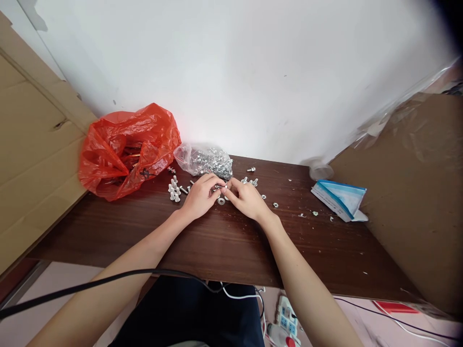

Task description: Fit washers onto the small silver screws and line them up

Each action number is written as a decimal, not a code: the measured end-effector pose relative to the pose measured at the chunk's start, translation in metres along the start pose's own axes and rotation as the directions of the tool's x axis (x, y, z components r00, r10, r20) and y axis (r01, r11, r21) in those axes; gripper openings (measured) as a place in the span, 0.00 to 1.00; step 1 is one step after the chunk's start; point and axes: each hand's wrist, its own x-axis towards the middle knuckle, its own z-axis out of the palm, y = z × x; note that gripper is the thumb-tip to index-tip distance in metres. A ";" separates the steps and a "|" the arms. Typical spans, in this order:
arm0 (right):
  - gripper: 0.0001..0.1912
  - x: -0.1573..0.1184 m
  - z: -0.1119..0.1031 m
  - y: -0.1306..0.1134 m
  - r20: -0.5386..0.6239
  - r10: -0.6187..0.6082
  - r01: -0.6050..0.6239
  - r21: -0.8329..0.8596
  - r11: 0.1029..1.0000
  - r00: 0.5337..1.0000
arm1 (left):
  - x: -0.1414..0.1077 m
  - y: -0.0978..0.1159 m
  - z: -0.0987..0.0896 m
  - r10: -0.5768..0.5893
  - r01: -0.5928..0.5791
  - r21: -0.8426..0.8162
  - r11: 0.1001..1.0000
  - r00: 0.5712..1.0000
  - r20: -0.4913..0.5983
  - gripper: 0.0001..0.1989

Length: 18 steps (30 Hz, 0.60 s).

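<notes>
I have a small bolt [218,186] at the fingertips of both hands, just in front of the clear bag [213,163] and over the worktop [231,241]. The left hand [201,196] pinches it between thumb and curled fingers; the right hand [249,198] is nearly closed too, its fingertips at the bolt's pale end. Whether the right pinches a separate piece there, I cannot tell.

For close work like this, I judge it best to steady the bolt with the left and make only small, square-on turns with the right, never forcing a tilted piece. I would stay low, so a dropped part lands beside the washer [221,204], which lies in front of the bag, and does not roll toward the nut [275,205], to the bag's right and nearer me.

Both forearms come in from the near side, spread apart and converging toward the bag, palms turned down and inward, fingers bent.
</notes>
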 end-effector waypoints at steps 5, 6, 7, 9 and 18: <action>0.23 0.000 -0.001 -0.001 0.012 0.000 0.000 0.001 1.000 1.000 | 0.000 -0.001 0.000 0.000 0.000 0.005 1.000 1.000 0.004 0.05; 0.22 0.000 -0.001 -0.001 0.004 0.005 -0.005 0.007 1.000 1.000 | 0.000 -0.001 0.000 0.001 -0.001 0.003 1.000 1.000 0.005 0.05; 0.20 0.000 -0.001 -0.001 -0.005 0.007 -0.007 0.008 1.000 1.000 | 0.000 -0.001 0.000 0.002 -0.002 0.001 1.000 1.000 0.005 0.05; 0.18 0.000 -0.001 0.000 -0.012 -0.001 0.001 -0.003 1.000 1.000 | 0.000 -0.001 0.001 0.005 -0.005 0.001 1.000 1.000 0.004 0.04; 0.20 0.000 -0.001 0.001 -0.005 0.017 -0.017 -0.026 0.999 1.000 | -0.001 -0.001 0.000 0.028 -0.028 0.024 0.999 1.000 0.013 0.04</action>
